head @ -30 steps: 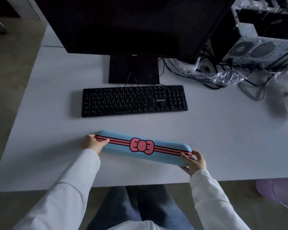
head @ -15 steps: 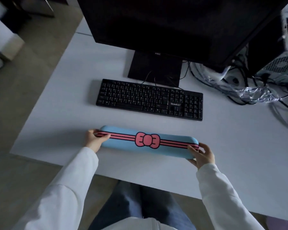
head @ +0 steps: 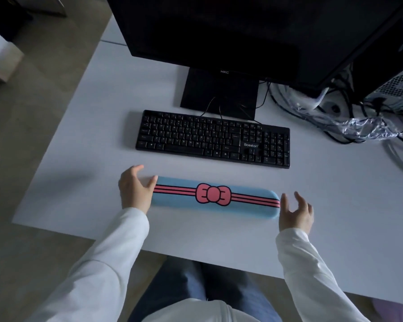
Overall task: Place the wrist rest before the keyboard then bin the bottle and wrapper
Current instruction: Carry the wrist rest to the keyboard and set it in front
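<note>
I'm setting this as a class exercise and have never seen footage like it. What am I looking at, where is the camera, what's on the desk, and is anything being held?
No machine here: a person wears a camera on the head, looking down at their own hands. On the white desk stand a monitor and a black keyboard. In front of the keyboard lies a blue wrist rest with a pink bow. The left hand and right hand are open at its ends, holding nothing. Crumpled clear plastic lies among cables at the right.
</note>
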### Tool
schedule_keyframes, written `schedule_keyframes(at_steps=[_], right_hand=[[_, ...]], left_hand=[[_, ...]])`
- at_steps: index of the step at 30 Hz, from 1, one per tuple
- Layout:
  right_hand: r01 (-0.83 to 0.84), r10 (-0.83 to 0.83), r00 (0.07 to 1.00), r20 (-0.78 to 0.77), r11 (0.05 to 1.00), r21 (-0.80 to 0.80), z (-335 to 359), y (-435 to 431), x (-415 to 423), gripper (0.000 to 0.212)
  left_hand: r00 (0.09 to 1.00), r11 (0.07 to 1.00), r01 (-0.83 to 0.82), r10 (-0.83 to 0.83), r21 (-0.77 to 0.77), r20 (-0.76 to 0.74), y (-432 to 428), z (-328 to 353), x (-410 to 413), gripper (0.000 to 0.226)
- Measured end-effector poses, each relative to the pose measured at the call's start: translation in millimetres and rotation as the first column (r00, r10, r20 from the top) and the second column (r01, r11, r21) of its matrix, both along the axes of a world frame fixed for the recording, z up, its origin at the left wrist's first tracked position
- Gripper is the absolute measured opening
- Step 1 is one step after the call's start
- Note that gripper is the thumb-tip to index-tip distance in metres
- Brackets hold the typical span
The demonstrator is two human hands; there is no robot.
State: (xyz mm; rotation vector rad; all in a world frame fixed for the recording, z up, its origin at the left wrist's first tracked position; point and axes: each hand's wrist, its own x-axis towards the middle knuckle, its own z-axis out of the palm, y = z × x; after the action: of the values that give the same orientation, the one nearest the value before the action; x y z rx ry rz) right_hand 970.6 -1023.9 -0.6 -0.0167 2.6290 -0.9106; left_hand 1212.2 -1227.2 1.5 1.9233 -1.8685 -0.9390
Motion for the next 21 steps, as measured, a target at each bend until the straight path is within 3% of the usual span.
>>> schedule_keyframes(at_steps=[4,7,10,13,16,21], right_hand=[[-0.289,0.287,0.919,-0.269,0.957,0.035,-7.0,-11.9,21.2,0.06],[-0.529,0.544,0.749,-0.378,0.835,0.152,-21.4,-28.5,41.5,0.063],[-0.669,0.693,0.591,-0.413,0.707,0.228,-38.1,-52.8,63.5,0.052],[-0.745,0.805,0.458,-0.378,0.579,0.33,-58.7,-66.7,76.1,0.049],[-0.766,0.866,0.349,-0.357,0.483,0.423,-73.2,-61.9,74.2,0.049],[-0.779,0.866,0.328,-0.378,0.475,0.411,-70.2,-55.4,64.3,0.051]], left_hand=[[0.963,0.948,0.266,-0.268,-0.177,0.013,18.9,-1.4,-22.2,0.047],[0.876,0.819,0.473,-0.476,-0.325,0.074,39.6,-15.1,-45.3,0.052],[0.803,0.748,0.592,-0.581,-0.3,0.134,58.6,-26.3,-70.8,0.045],[0.704,0.69,0.707,-0.666,-0.158,0.245,70.4,-45.7,-82.3,0.049],[0.643,0.642,0.753,-0.668,-0.147,0.375,72.5,-69.9,-70.8,0.046],[0.619,0.619,0.768,-0.648,-0.166,0.444,61.4,-69.4,-61.6,0.048]])
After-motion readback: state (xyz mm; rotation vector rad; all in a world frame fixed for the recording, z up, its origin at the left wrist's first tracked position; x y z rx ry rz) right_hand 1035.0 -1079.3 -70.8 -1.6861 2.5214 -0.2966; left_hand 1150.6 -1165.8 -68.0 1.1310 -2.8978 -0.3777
